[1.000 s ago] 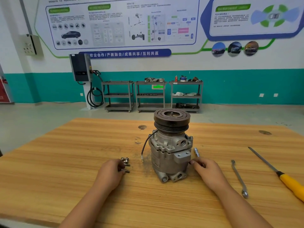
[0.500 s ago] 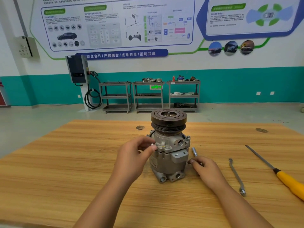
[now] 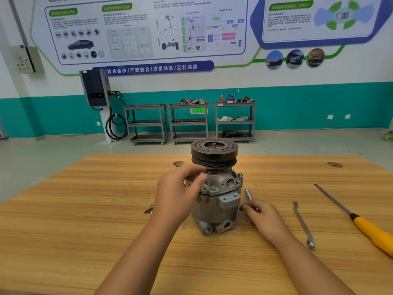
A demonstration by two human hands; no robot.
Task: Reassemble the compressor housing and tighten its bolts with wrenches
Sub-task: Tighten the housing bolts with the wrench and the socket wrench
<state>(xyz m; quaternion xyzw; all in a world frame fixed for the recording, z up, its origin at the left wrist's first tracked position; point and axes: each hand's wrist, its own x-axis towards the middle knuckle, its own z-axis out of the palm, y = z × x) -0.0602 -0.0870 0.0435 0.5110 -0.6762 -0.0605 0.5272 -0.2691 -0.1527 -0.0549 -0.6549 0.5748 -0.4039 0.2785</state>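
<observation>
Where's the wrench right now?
Head view: the wrench lies on the table right of the compressor, between the right hand and the yellow-handled screwdriver.

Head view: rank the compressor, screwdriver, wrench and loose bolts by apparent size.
1. compressor, by far the bulkiest.
2. screwdriver, about as long but thin. Its handle end runs off the frame.
3. wrench, shorter and thinner.
4. bolts, smallest.

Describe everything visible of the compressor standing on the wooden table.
The compressor stands upright on the wooden table: a grey cast-metal body with ports, lugs and bolt holes, topped by a dark grooved pulley with a shaft end at its centre. The left hand is at its upper flange; whether it touches is hidden.
</observation>
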